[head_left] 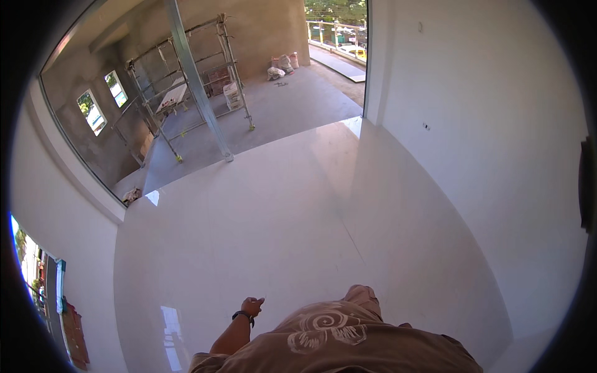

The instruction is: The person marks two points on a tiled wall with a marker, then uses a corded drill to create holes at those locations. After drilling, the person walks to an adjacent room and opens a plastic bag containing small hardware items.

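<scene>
My left hand hangs low over the glossy pale floor, with a dark watch or band on its wrist. Its fingers look curled together. A tiny light speck shows at the fingertips, too small to name. The hand is away from any wall or object. My right hand does not show; my brown printed shirt fills the bottom of the view.
Ahead, a metal post stands at the opening to an unfinished room. Beyond it are scaffolding and several sacks. A white wall runs along the right; a window is at the lower left.
</scene>
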`<state>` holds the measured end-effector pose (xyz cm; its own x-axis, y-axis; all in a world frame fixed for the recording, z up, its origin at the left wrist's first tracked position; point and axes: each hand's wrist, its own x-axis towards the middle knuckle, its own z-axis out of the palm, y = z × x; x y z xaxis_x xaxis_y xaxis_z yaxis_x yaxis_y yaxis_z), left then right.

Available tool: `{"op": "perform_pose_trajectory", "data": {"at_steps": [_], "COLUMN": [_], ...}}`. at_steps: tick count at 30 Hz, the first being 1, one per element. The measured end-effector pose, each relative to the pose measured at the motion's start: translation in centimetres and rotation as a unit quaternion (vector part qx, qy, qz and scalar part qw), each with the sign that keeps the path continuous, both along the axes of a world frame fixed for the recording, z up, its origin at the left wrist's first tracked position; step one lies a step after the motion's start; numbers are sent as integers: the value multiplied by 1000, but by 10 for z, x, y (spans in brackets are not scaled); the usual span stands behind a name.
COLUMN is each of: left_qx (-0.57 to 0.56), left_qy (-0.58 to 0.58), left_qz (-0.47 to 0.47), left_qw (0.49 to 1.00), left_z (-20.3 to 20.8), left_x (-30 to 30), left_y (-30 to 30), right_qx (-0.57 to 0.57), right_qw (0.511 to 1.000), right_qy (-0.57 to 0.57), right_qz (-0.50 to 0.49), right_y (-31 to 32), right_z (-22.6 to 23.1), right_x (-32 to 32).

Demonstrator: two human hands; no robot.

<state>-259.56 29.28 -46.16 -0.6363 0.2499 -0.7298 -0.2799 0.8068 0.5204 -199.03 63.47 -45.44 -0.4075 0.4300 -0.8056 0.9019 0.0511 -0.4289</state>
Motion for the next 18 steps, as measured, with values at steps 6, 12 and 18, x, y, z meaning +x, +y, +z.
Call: {"op": "perform_pose_trajectory", "data": {"at_steps": [6,12,18], "left_qx": [1,-199,-190], "left_qy": [20,-34,-62], "left_qz": [26,-223,-161], "left_qw": [999,954,966], "left_z": [-21,-32,-27], "left_x": [-141,-167,-228], "left_y": [141,248,387], "right_qx": [-29,195,112], "right_qw": [995,889,921], "right_qy": [-92,-98,357], "right_qz": [23,402,-108], "right_y": [131,396,648], "right_z": [-57,-71,203], "right_x": [-119,-291,-585]}}
